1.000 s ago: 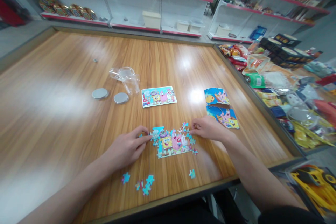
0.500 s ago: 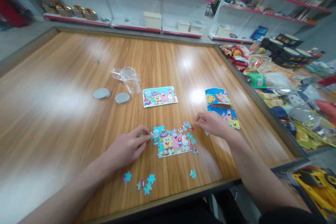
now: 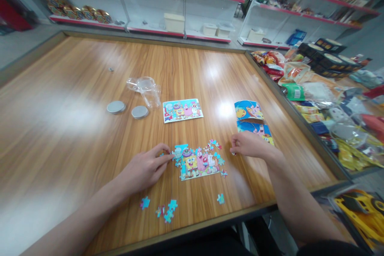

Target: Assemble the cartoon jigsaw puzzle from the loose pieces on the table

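A partly assembled cartoon jigsaw puzzle (image 3: 199,164) lies on the wooden table, with several loose puzzle pieces (image 3: 213,144) along its upper right side. At the puzzle's left edge rests my left hand (image 3: 151,166), its fingers stretched out and a fingertip touching the edge pieces. My right hand (image 3: 247,144) is to the right of the puzzle, fingers pinched at the table surface on a small puzzle piece (image 3: 233,153), mostly hidden beneath them. Nearer to me lie more loose pieces (image 3: 172,205) and a single blue piece (image 3: 221,199).
Behind the puzzle lies a matching picture card (image 3: 183,111). Two blue cartoon cards (image 3: 249,110) are at the right. Two grey round lids (image 3: 139,112) and clear plastic containers (image 3: 146,84) stand to the left. Packaged goods (image 3: 306,91) crowd beyond the table's right edge.
My right hand has moved right and slightly down, away from the loose pieces, onto the small piece beside the cards. My left hand has stayed still.
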{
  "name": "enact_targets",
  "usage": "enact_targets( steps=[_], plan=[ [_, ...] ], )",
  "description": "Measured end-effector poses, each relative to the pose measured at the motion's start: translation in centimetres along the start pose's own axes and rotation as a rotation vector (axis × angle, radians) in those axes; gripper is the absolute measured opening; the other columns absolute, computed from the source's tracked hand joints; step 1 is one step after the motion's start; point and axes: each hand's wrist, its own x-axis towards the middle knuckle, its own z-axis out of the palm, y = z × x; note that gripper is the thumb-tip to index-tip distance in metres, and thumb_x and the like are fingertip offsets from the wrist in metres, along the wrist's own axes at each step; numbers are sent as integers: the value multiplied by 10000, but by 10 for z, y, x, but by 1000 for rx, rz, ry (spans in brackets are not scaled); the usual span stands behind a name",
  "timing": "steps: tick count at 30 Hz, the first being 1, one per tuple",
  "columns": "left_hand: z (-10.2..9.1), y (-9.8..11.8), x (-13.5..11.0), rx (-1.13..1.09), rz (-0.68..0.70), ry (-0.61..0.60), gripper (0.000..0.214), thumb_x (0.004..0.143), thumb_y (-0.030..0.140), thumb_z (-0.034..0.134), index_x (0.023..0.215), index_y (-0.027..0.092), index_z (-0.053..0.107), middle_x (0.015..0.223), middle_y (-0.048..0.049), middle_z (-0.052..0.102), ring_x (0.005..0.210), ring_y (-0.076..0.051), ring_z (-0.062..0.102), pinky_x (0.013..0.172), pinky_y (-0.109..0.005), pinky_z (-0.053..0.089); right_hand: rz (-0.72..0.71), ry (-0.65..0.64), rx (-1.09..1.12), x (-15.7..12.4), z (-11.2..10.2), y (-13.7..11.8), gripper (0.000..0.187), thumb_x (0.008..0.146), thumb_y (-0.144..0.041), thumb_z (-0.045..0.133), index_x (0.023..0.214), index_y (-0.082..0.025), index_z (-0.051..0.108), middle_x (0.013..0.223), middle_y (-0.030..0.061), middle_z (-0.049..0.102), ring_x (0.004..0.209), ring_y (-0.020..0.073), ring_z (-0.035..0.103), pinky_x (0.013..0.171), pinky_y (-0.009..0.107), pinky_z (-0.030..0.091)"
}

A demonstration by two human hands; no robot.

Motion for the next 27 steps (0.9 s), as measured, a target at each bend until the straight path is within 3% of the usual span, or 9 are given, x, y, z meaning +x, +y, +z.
enact_targets(
  steps=[4,9,19,27],
  plan=[
    [-1,0,0,-20,6,-1,317,962,160,471,1200,232,667,1217,-79,597,909,-171,682,816,-327,601,-89,28,-3,2,3,-29,131,883,-347,660,875,-218,684,786,28,722,724,179,653,590,264,337],
    [1,-1,0,-14,16,22,315,960,154,472,1187,224,678,1202,-85,605,903,-171,683,806,-326,604,-163,1,-9,2,9,-51,235,833,-456,729,858,-224,701,751,28,716,704,195,657,563,266,321],
    [0,-1,1,-8,5,13,300,959,160,475,1173,226,674,1201,-84,600,911,-183,680,792,-342,602,-197,6,-7,0,10,-54,136,853,-343,684,878,-211,701,764,35,727,718,204,673,585,274,354],
    [0,-1,1,-12,4,8,311,960,152,468,1182,219,676,1203,-89,594,910,-171,675,813,-329,596,-201,2,9,0,9,-55,129,848,-340,686,854,-211,684,732,21,712,688,195,658,559,276,315]
  ],
)
